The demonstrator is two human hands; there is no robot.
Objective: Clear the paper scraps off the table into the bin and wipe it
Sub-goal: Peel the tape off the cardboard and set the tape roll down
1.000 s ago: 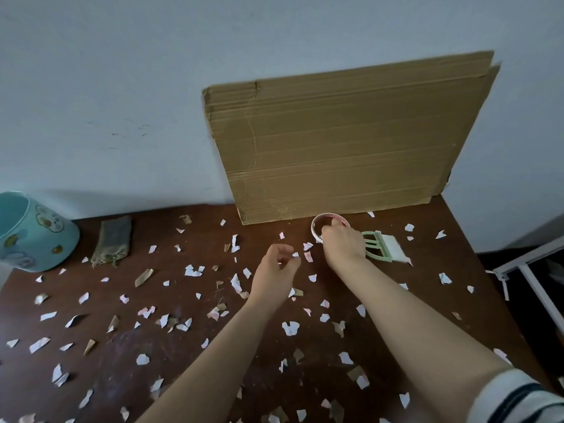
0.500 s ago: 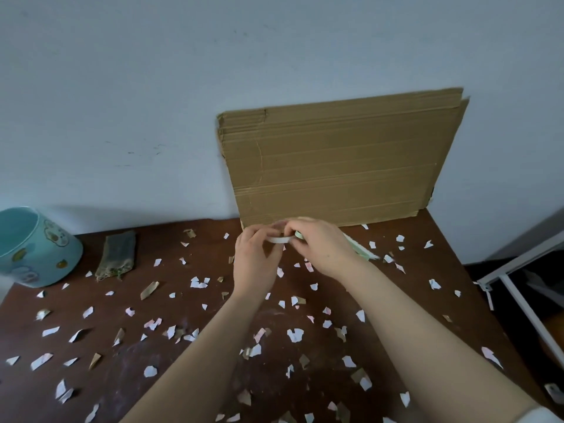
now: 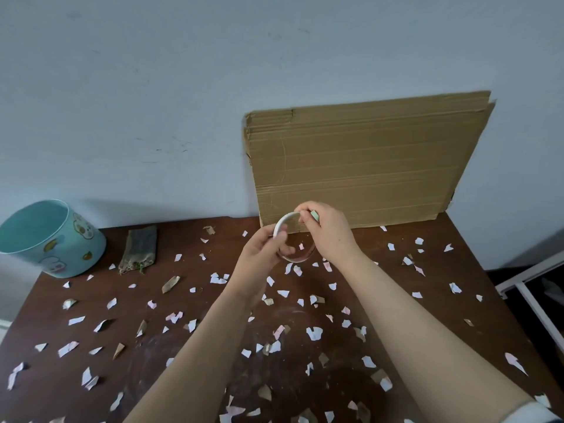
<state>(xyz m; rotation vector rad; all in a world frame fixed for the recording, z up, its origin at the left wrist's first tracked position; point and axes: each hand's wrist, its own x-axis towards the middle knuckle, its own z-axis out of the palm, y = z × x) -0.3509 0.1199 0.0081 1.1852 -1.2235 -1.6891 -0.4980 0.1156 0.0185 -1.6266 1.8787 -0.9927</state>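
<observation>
Torn white, pink and brown paper scraps [image 3: 314, 333] lie scattered all over the dark brown table [image 3: 146, 285]. The teal bin [image 3: 52, 239] with cartoon stickers stands at the table's far left corner. A folded grey-brown cloth [image 3: 139, 248] lies just right of it. Above the far middle of the table, both hands hold a white-rimmed tape roll [image 3: 282, 222] upright. My left hand [image 3: 259, 254] grips its left side with fingers through the ring. My right hand [image 3: 329, 233] pinches the top edge, and a small green piece [image 3: 314, 215] shows under its fingers.
A large sheet of corrugated cardboard [image 3: 366, 166] leans against the pale blue wall behind the hands. A white metal frame [image 3: 534, 288] stands beyond the table's right edge. The bin's rim overhangs the left edge.
My right hand picked the roll up off the table near the green tool. My left hand joined it, and the roll now stands on edge between both hands.
</observation>
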